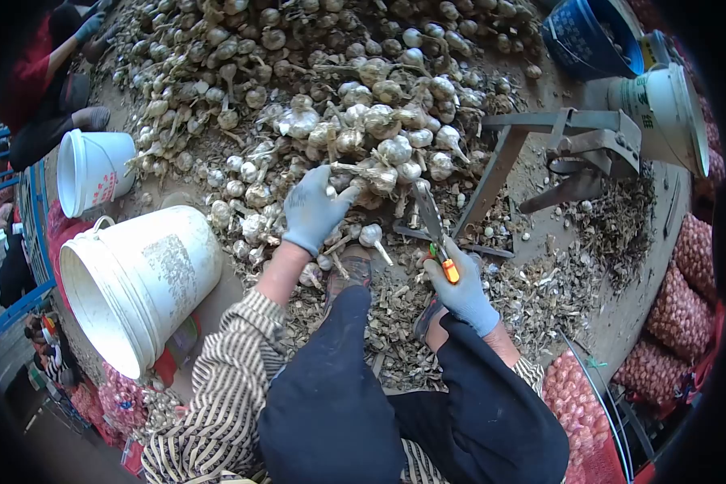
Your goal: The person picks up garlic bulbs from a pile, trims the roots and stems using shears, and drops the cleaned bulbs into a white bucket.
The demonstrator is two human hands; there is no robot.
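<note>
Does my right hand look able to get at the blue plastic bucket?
Probably not: the right hand holds an orange-handled metal tool, and a grey metal stand stands between that hand and the bucket.

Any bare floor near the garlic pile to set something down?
Mostly bare: the ground strip between the red net bags and husk litter at right; a smaller patch between the blue bucket and metal stand. Crowded: the garlic pile around the left hand, litter around the shoes.

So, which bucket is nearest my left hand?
The big white bucket with the grey patch; the smaller pale bucket beyond it and the buckets at upper right sit farther from your left hand.
</note>
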